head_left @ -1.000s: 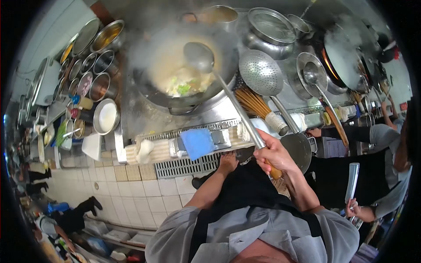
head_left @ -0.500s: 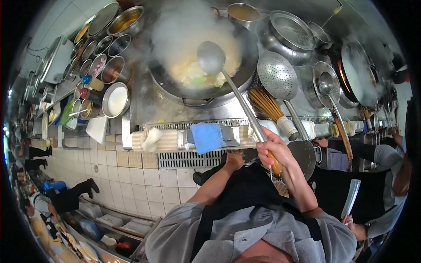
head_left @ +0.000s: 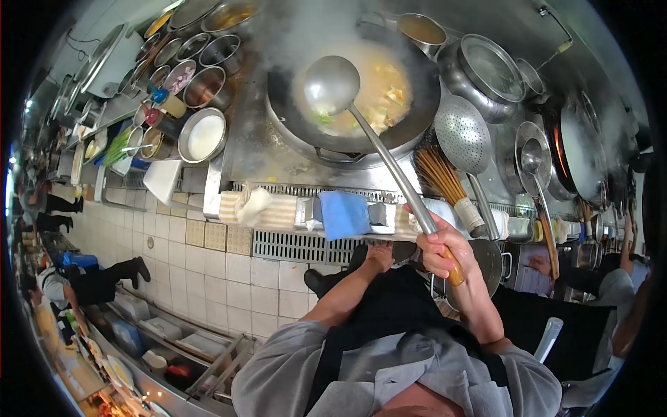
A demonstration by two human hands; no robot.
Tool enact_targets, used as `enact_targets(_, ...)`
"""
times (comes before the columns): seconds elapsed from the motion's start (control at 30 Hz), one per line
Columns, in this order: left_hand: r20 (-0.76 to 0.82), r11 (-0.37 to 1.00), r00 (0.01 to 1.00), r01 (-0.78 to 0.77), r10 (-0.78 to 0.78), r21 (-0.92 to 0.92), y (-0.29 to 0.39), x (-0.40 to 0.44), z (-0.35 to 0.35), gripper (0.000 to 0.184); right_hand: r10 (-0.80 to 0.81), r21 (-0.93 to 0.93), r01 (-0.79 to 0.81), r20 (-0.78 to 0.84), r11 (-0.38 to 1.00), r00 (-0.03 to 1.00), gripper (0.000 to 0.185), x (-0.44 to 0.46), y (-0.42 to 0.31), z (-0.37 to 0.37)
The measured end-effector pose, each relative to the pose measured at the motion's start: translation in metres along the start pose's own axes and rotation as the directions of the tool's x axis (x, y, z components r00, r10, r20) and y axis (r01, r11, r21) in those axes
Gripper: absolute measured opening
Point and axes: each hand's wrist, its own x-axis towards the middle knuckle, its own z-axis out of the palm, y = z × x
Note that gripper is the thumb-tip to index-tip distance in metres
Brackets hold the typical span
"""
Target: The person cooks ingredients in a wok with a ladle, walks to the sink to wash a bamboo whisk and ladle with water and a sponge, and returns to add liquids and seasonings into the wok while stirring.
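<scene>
My right hand (head_left: 445,249) is wrapped round the wooden-ended handle of a long metal ladle (head_left: 332,85). The ladle's bowl hangs over the left part of a large dark wok (head_left: 425,104). Pale broth with green and light pieces of food (head_left: 389,97) steams in the wok. My left hand (head_left: 379,257) is low by the front edge of the stove, beside my black apron; its fingers are partly seen and I cannot make out anything in them. A blue cloth (head_left: 344,215) lies on the stove's front ledge.
Right of the wok are a perforated skimmer (head_left: 463,133), a bamboo brush (head_left: 445,182) and a lidded pot (head_left: 492,69). Bowls, squeeze bottles and a bowl of white contents (head_left: 203,136) stand at the left. Another wok (head_left: 582,146) steams at far right. Other people are at both sides.
The view has shifted, so the wok appears further right. The ladle's bowl has moved to the left over the wok, and more broth shows. The person at right has shifted. Both my hands keep their hold or place.
</scene>
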Motion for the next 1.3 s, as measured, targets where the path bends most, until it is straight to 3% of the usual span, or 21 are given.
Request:
enact_targets(0.17, 0.034, 1.0, 0.999, -0.008, 0.008, -0.02, -0.002, 0.0, -0.001, 0.083, -0.024, -0.196, 0.01, -0.066, 0.981, 0.998, 0.066, 0.003, 0.005, 0.008)
enact_targets(0.27, 0.037, 1.0, 0.999, -0.01, 0.01, -0.004, -0.003, 0.006, 0.004, 0.084, -0.052, -0.203, 0.034, -0.086, 0.979, 0.995, 0.065, 0.007, 0.009, 0.008)
enact_targets(0.37, 0.045, 1.0, 0.999, 0.005, -0.005, 0.015, -0.001, 0.002, 0.0, 0.084, -0.046, -0.041, 0.044, -0.051, 0.998, 0.998, 0.064, 0.01, 0.008, 0.0)
enact_targets(0.57, 0.047, 1.0, 0.999, -0.009, 0.011, -0.03, -0.001, -0.004, -0.007, 0.083, -0.083, -0.186, 0.054, -0.148, 0.981, 0.986, 0.062, 0.004, 0.002, -0.002)
enact_targets(0.8, 0.042, 1.0, 0.999, -0.021, 0.021, -0.011, -0.004, -0.001, -0.005, 0.086, -0.084, -0.111, 0.064, -0.187, 0.992, 0.979, 0.06, 0.002, 0.005, -0.001)
enact_targets(1.0, -0.104, 0.997, 0.992, -0.075, 0.078, 0.03, -0.017, -0.038, -0.015, 0.077, -0.081, -0.094, 0.071, -0.108, 0.993, 0.991, 0.064, -0.008, 0.007, 0.018)
enact_targets(1.1, -0.25, 0.986, 0.965, -0.108, 0.074, -0.124, -0.05, -0.072, -0.008, 0.073, -0.036, -0.125, 0.024, -0.097, 0.992, 0.995, 0.066, -0.007, 0.006, 0.036)
enact_targets(1.2, -0.206, 0.908, 0.957, 0.107, -0.205, -0.405, -0.102, -0.12, -0.002, 0.062, 0.01, -0.222, -0.031, -0.094, 0.975, 0.996, 0.066, -0.001, 0.006, 0.05)
enact_targets(1.27, -0.281, 0.764, 0.829, 0.243, -0.483, -0.597, -0.125, -0.184, -0.012, 0.055, 0.031, -0.288, -0.058, -0.098, 0.956, 0.995, 0.068, 0.006, 0.006, 0.061)
enact_targets(1.3, -0.352, 0.723, 0.756, 0.223, -0.551, -0.654, -0.148, -0.208, -0.002, 0.053, 0.031, -0.341, -0.065, -0.105, 0.938, 0.994, 0.069, 0.01, 0.007, 0.067)
